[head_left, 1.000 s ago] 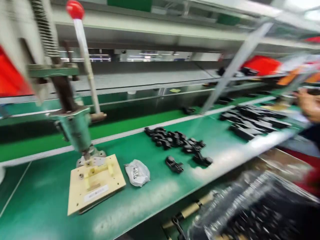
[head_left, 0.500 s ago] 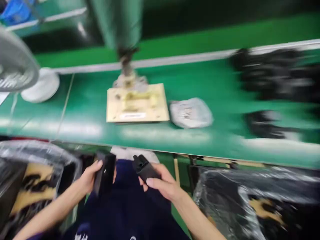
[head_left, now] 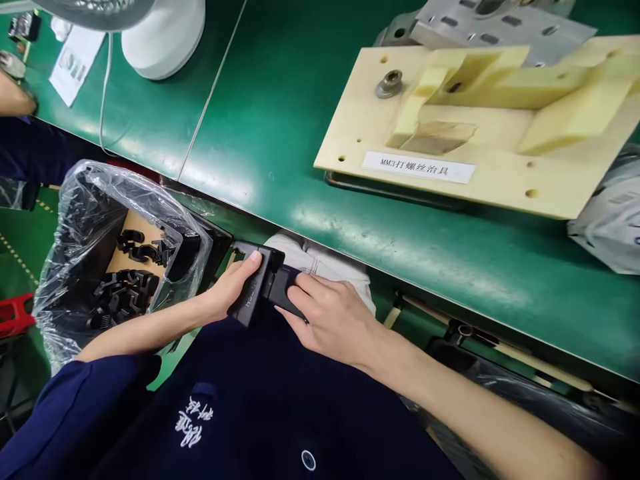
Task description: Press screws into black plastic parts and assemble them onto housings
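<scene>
My left hand (head_left: 234, 283) is closed around a black box-shaped plastic part (head_left: 251, 293), which has pale lettering on its side and is held tilted. In my right hand (head_left: 333, 313) is a smaller black plastic piece (head_left: 283, 290), gripped between thumb and fingers. The two parts meet end to end in front of my body, just below the bench edge. Fingers cover much of the smaller piece, so how far the parts join cannot be made out.
On the green bench (head_left: 260, 120) stands a cream fixture (head_left: 345, 157) with a metal plate (head_left: 465, 40). A plastic bag (head_left: 613, 213) lies right of it, a white lamp base (head_left: 165, 40) left. A plastic-lined bin (head_left: 70, 267) holds black parts. Another person's arm (head_left: 13, 97) shows far left.
My hands have come together, bringing the two black parts into contact where they were apart before. The view has turned left and moved closer to the bench.
</scene>
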### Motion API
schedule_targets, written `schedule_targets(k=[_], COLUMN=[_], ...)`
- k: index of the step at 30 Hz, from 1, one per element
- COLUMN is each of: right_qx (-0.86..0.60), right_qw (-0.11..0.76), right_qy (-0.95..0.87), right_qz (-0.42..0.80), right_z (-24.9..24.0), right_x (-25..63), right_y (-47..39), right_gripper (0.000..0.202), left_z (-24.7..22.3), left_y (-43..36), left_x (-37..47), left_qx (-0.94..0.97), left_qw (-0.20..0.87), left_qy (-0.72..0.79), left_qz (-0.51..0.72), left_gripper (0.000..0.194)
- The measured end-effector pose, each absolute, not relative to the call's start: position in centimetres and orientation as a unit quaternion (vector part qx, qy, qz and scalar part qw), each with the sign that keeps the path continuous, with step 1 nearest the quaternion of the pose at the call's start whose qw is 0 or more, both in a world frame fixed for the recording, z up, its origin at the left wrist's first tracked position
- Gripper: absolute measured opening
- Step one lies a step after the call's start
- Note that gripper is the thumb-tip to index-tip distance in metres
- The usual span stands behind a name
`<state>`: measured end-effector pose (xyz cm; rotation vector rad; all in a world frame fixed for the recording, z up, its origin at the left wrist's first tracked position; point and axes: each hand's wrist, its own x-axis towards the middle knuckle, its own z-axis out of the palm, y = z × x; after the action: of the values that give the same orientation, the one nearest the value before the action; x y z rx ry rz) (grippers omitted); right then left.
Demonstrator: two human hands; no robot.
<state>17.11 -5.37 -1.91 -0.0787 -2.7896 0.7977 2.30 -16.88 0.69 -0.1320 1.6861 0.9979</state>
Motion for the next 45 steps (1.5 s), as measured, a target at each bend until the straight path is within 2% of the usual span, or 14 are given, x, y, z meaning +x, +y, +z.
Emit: schedule_targets(k=[5,14,17,21,27,29,32,35,40,45], right_qx=[-0.019,-0.002,0.039,0.1,0.208,0.2,0.137,0.077,-0.001,-0.058], right_qw=[0.04,0.041,0.042,0.018,-0.079,-0.103,-0.115,-0.091,-0.028,-0.064], right_qy=[-0.971,-0.975,-0.984,-0.987,-0.971,-0.969,-0.966,-0.959,-0.954,-0.924], right_qz=[0.234,0.218,0.171,0.124,0.086,0.101,0.185,0.258,0.299,0.373], right_z=[-1.8,-3.1,-3.7,-4.3,-3.4,-3.0,-2.8,-3.3,-4.6,-5.0], right_x=[16.1,16.4,16.2,15.9,14.6,14.0,13.7,14.4,14.8,13.5], right_y=[-5.1,-4.6,-4.7,-5.1,-5.9,-5.7,-5.3,-5.2,-5.3,-4.9], right_gripper=[0.014,0.018,0.011,0.02,0.022,0.021,0.015,0.023,0.026,0.022], left_z=[0.7,0.0,-0.3,-0.7,-1.0,-1.1,-1.3,-1.5,-1.8,-2.3], left_y=[-17.0,-17.6,-17.9,-18.5,-18.8,-18.8,-19.0,-19.2,-19.6,-19.9], left_x=[2.8,3.5,3.9,4.2,4.3,4.2,4.3,4.4,4.3,4.2], left_qx=[-0.018,-0.048,-0.094,-0.18,-0.281,-0.26,-0.142,0.006,0.086,-0.007], left_qw=[0.521,0.528,0.531,0.528,0.581,0.564,0.479,0.405,0.417,0.447], left_qy=[0.745,0.757,0.76,0.758,0.719,0.734,0.795,0.828,0.824,0.814], left_qz=[0.417,0.381,0.362,0.34,0.259,0.276,0.345,0.388,0.373,0.372], left_gripper=[0.057,0.055,0.053,0.05,0.052,0.051,0.054,0.057,0.053,0.059])
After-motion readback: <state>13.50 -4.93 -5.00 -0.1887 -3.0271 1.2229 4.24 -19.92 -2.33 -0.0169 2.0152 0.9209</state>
